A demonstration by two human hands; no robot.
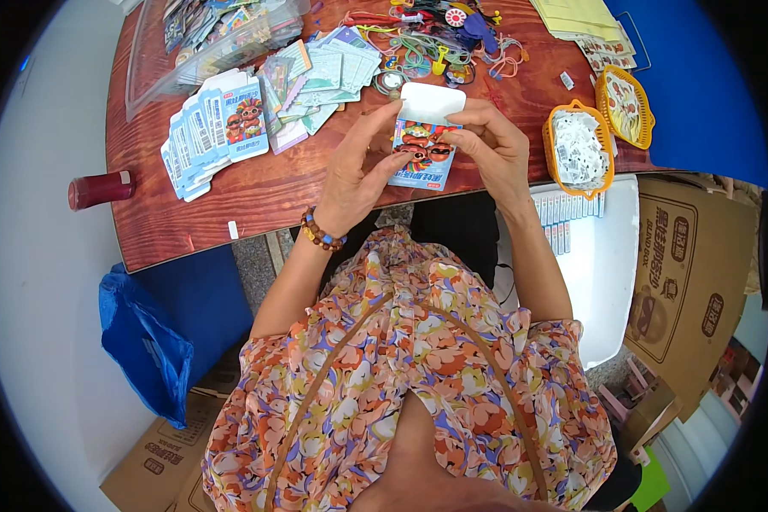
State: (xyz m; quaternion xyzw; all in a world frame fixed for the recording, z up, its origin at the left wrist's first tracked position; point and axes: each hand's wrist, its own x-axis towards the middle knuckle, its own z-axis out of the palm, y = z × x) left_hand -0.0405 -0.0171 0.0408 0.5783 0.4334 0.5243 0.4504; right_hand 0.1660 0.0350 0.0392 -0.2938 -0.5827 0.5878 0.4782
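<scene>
Above the front edge of the table, both my hands grip a small blue printed card box (424, 166) with red cartoon figures. Its white flap (433, 103) stands raised at the far end. My left hand (363, 162) pinches the box's left side, thumb on the front. From the right, my right hand (491, 149) holds the other side, its thumb on the printed face and its fingers by the flap. Left of my hands lies a fanned row of flat blue-and-white boxes (218, 128). Beside that row are loose pastel cards (320, 77) in a heap.
A clear plastic bin (205, 72) of packets stands far left. Past my hands lies a tangle of colourful cords and trinkets (444, 43). Two yellow baskets (610, 158) hold small packets at right. Below them is a white tub (610, 282); a dark red cylinder (101, 189) sits at the left edge.
</scene>
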